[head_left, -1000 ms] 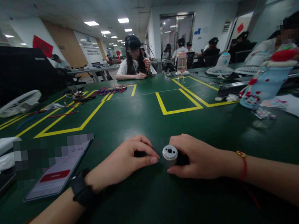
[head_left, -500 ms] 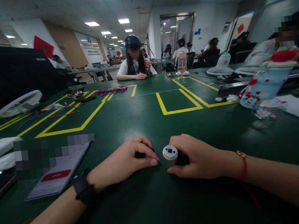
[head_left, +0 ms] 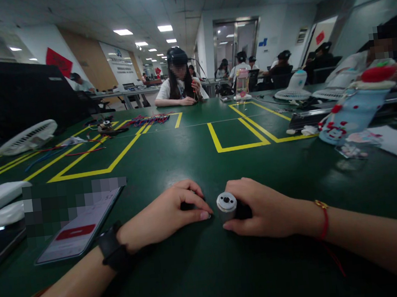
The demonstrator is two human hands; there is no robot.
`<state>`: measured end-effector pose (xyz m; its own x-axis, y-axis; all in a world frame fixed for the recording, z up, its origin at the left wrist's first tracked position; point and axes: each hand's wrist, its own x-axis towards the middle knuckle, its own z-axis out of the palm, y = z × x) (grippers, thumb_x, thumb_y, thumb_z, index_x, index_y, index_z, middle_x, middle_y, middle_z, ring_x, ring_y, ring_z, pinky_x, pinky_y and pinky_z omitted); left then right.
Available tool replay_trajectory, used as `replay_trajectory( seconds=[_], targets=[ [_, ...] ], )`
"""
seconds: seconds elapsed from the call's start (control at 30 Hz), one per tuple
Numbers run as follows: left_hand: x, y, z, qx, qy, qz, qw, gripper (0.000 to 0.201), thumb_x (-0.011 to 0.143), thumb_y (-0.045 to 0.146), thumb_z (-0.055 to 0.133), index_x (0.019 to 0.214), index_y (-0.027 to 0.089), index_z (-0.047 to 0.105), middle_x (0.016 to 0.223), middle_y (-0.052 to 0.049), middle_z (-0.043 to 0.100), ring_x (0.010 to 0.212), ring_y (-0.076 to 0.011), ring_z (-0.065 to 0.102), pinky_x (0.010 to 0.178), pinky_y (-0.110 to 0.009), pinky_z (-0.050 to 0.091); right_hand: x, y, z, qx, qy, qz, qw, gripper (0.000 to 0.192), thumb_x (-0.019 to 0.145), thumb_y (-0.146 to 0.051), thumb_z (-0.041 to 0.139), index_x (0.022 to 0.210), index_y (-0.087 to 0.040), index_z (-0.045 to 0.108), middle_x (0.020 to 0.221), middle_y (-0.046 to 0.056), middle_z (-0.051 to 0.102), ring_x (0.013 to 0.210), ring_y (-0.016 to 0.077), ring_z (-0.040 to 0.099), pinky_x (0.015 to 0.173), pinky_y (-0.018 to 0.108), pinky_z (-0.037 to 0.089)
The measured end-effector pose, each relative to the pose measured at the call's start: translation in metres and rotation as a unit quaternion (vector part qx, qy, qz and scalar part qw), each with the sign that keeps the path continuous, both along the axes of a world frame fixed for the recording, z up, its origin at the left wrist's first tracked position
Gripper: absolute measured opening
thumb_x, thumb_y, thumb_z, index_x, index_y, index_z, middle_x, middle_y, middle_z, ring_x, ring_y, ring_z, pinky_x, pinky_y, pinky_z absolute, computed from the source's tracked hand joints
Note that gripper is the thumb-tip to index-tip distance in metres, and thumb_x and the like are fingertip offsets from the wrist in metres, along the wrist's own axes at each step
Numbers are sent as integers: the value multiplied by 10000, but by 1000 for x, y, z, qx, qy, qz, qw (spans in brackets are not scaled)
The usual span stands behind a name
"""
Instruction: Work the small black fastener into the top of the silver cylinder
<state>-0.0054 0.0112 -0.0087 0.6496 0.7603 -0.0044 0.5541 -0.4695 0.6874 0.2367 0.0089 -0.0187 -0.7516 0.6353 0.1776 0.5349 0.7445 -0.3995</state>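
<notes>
R hand (head_left: 265,210) grips small motor (head_left: 226,205) at lower centre; L hand (head_left: 170,213) pinched shut on dark part. Keep motor steady on bench (head_left: 192,158).

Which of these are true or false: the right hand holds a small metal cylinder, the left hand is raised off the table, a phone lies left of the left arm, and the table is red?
1. The right hand holds a small metal cylinder. True.
2. The left hand is raised off the table. False: it rests on the green surface, fingers curled over something dark.
3. A phone lies left of the left arm. True.
4. The table is red. False: it is dark green with yellow lines.
</notes>
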Motion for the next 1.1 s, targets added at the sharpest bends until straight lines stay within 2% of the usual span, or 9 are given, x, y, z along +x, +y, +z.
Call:
replay_trajectory(
  seconds=[0.17, 0.37, 0.47, 0.7, 1.1],
  targets=[
    [2, 2, 4, -14, -20, 26, 999, 187, 889, 329, 576, 926, 226, 727, 1016, -22, 643, 945, -182, 605, 881, -311, 445, 0, 0, 2, 0, -1, -1, 1000, 257, 783, -384, 674, 854, -183, 531, 823, 20, 571, 712, 165, 465, 646, 301, 338],
    [-1, 6, 0, -67, -89, 168, 979, 326, 912, 456, 492, 970, 194, 677, 893, -19, 671, 795, -177, 589, 701, -281, 437, 0, -1, 5, -10, -2, -4, 1000, 262, 780, -377, 684, 865, -180, 533, 839, 21, 573, 723, 165, 465, 654, 298, 343],
    [-3, 9, -5, -74, -115, 206, 969, 346, 906, 475, 499, 999, 188, 667, 847, -14, 650, 718, -154, 547, 634, -260, 399, 0, -1, 5, -10, -2, -5, 1000, 264, 779, -381, 686, 861, -180, 535, 832, 19, 572, 714, 162, 460, 641, 293, 335],
    [-4, 12, -7, -87, -135, 215, 963, 311, 911, 434, 509, 1057, 204, 659, 850, -8, 647, 708, -146, 517, 624, -260, 378, 0, 0, 3, -10, 4, 0, 1000, 260, 774, -379, 685, 851, -182, 532, 827, 11, 569, 718, 161, 459, 650, 296, 329],
    [-3, 11, -7, -102, -135, 210, 963, 297, 907, 429, 520, 1032, 202, 664, 850, -3, 645, 690, -139, 510, 608, -251, 358, 0, 0, 4, -5, 2, 0, 1000, 269, 779, -386, 683, 864, -182, 530, 834, 14, 571, 715, 160, 457, 651, 298, 330]
  ],
)
